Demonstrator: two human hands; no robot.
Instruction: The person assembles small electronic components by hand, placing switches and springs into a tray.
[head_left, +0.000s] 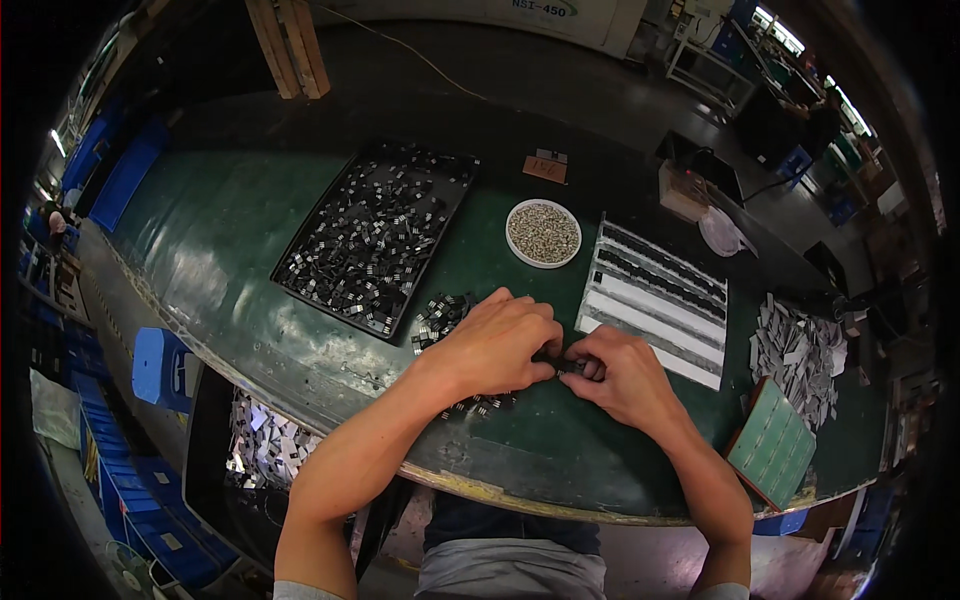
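My left hand (497,343) and my right hand (622,375) meet over the dark green table (240,215), fingertips drawn together around a small dark component (572,367) that sits between them, just above the table's near half. The fingers (590,368) of my right hand are curled and pinching it from the right, while my left thumb and forefinger close on it from the other side (it is too small and too covered for me to tell its exact shape). Under and behind my left hand lies a loose heap of small black parts with metal legs (440,318), some spilling out below my wrist. Just beyond that heap is a shallow black rectangular tray (372,232) crowded with many more of the same black parts. Farther back, between the tray and the strips, stands a round white bowl of tiny pale metal pieces (543,233). To the right of my hands is a white rack of long strips (655,300), some rows filled with dark parts and some bare. Beyond it lies a pile of flat grey metal plates (797,350), and near my right forearm a green rectangular board (772,440) lies tilted at the table's edge.
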